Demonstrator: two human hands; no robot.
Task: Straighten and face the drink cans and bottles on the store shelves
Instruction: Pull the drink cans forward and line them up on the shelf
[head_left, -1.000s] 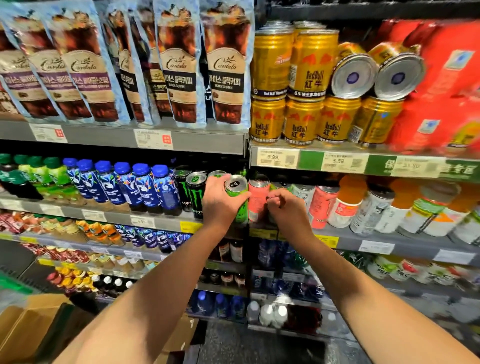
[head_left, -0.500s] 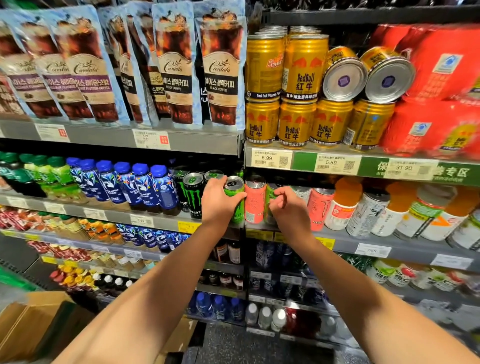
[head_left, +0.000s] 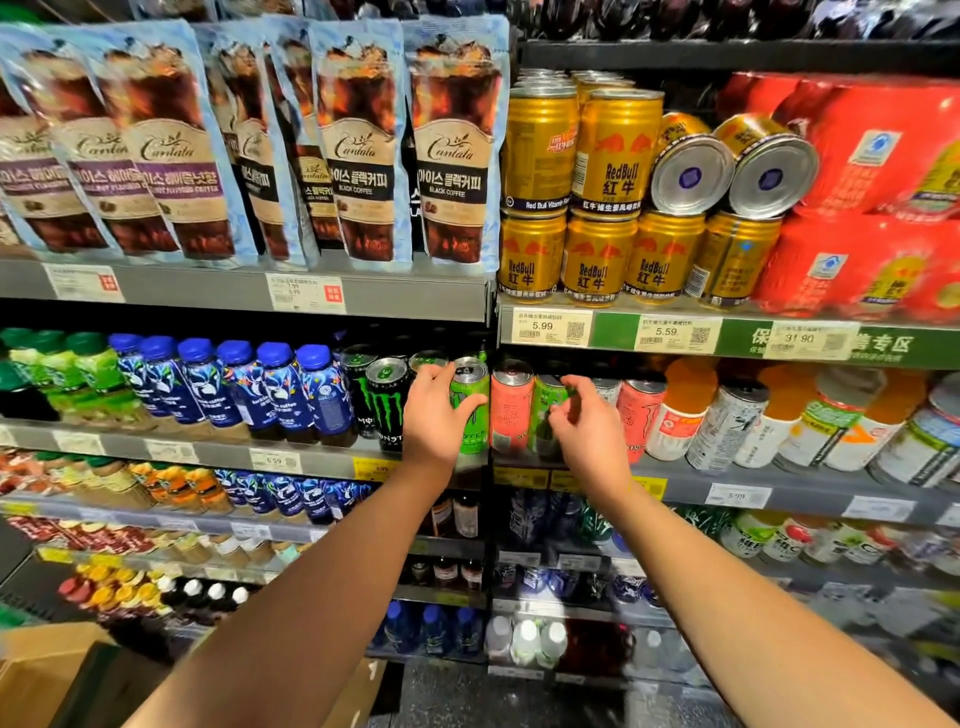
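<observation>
On the middle shelf (head_left: 675, 480), my left hand (head_left: 434, 415) grips a light green Monster can (head_left: 471, 415), thumb across its front and fingers over its top rim. A pink can (head_left: 511, 408) stands just right of it. My right hand (head_left: 589, 423) curls its fingers and thumb on the right side of a darker green can (head_left: 544, 402), which stands between that pink can and a second pink can (head_left: 643, 410). A black Monster can (head_left: 387, 400) stands upright left of my left hand.
Blue-capped bottles (head_left: 260, 389) line the shelf to the left. Orange-capped bottles and a tilted white can (head_left: 727, 426) lean at the right. Above, gold Red Bull cans are stacked, two lying on their sides (head_left: 691, 174). Coffee pouches (head_left: 358, 156) hang upper left. A cardboard box (head_left: 41, 675) sits on the floor.
My right hand has shifted slightly right, so the darker green can shows more between the pink cans. My left hand stays on the light green can.
</observation>
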